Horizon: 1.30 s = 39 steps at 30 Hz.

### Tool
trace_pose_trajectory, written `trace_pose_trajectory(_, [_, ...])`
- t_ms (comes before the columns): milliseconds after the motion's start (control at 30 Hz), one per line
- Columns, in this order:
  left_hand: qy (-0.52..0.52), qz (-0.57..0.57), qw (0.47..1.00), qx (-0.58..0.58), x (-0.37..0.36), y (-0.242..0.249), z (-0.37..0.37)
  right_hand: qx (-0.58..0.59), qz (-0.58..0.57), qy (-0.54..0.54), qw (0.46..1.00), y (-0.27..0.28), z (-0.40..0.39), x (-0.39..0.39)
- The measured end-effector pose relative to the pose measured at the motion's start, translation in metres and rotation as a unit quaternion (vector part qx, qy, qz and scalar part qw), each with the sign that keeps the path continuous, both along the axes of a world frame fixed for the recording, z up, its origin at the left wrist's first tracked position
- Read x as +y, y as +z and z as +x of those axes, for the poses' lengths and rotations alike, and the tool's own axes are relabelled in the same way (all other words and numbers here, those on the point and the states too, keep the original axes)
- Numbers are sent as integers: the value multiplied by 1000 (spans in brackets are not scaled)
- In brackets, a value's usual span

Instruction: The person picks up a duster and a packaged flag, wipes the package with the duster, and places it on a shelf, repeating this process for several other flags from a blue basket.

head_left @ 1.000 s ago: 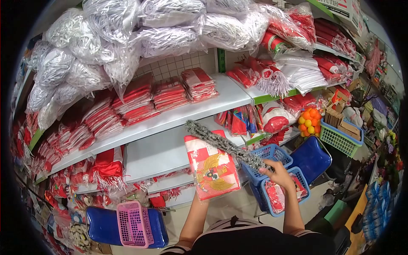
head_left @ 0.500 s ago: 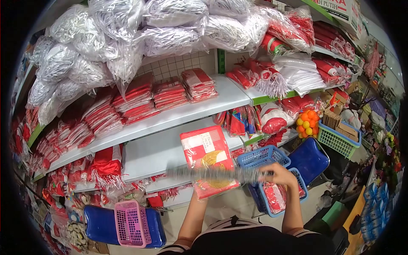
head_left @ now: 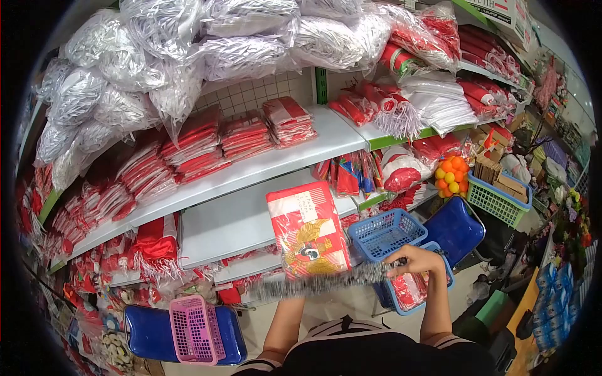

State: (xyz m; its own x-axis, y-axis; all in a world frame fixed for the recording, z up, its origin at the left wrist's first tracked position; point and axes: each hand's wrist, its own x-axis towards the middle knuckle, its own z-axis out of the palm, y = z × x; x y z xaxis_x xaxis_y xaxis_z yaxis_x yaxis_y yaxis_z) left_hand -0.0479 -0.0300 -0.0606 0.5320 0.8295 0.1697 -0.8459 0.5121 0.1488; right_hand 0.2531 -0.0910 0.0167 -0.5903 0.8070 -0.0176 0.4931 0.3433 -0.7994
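Red and white folded cloth, by the look of it, in a shiny clear flat packet (head_left: 308, 219), with a gold eagle and a pale label. It sits above the left forearm (head_left: 285, 326), in front of the white shelf (head_left: 232, 229). The left hand is hidden, so I can't tell its grip. The right hand (head_left: 412, 258) has its fingers closed round one end of a long, fuzzy grey duster (head_left: 320, 282), pretty blurred. A second ago that slanted up over the packet's top; now it's down across the bottom edge, blocking the view there. Blue basket (head_left: 389, 233) just beside the right hand, pink basket (head_left: 196, 329) on a blue chair (head_left: 150, 332), bagged stacks (head_left: 194, 150) on the upper shelf (head_left: 244, 174).
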Motion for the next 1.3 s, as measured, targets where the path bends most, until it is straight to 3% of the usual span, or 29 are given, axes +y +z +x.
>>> trace_pose_trajectory(167, [-6,1,1000,0,2,4,0,33,-48,-202,978,4,1,11])
trace_pose_trajectory(300, [-9,0,1000,4,-1,2,1,36,15,-1,999,-13,-3,2])
trace_pose_trajectory(400, [-22,-2,1000,1,-2,3,1,60,-51,-149,986,6,-1,5])
trace_pose_trajectory(433, [-23,-3,1000,3,-2,3,1,25,-6,-285,958,21,-13,-5])
trace_pose_trajectory(533, [-34,-5,999,-2,-3,2,3,29,9,-42,999,-20,8,4])
trace_pose_trajectory(567, [-36,-5,999,-1,-4,1,3,37,13,-23,999,-12,0,-1])
trace_pose_trajectory(667, [-49,-4,999,-2,-4,3,7,34,13,-155,987,-15,-7,8])
trace_pose_trajectory(700, [-53,-6,999,-1,-5,5,9,-15,56,-216,975,-22,-9,18])
trace_pose_trajectory(767, [-58,-12,998,-5,-11,8,15,43,4,-304,952,-36,-30,29])
trace_pose_trajectory(833, [-17,-26,998,47,-15,6,24,168,-56,-353,919,-49,-65,31])
trace_pose_trajectory(867, [42,-22,986,159,-14,0,31,261,-89,-355,893,-53,-86,30])
trace_pose_trajectory(933, [141,-24,911,386,-14,-12,46,328,-103,-294,892,-6,-129,7])
trace_pose_trajectory(967, [189,1,910,369,-32,19,59,255,-61,-274,925,-18,-134,10])
trace_pose_trajectory(1033, [229,85,894,377,-16,-4,55,142,-30,-240,960,-39,-138,19])
trace_pose_trajectory(1067, [248,127,882,380,-10,-12,51,197,-36,-259,945,-40,-138,20])
trace_pose_trajectory(1100, [207,87,897,380,-16,11,42,251,-42,-275,927,-40,-136,21])
trace_pose_trajectory(1200, [204,30,854,477,-20,32,16,404,-135,-293,856,-35,-126,25])
trace_pose_trajectory(1233, [238,4,858,456,-17,31,9,445,-173,-293,828,-30,-121,24])
trace_pose_trajectory(1300, [207,90,902,367,4,-15,-4,509,-214,-294,780,-24,-120,21])
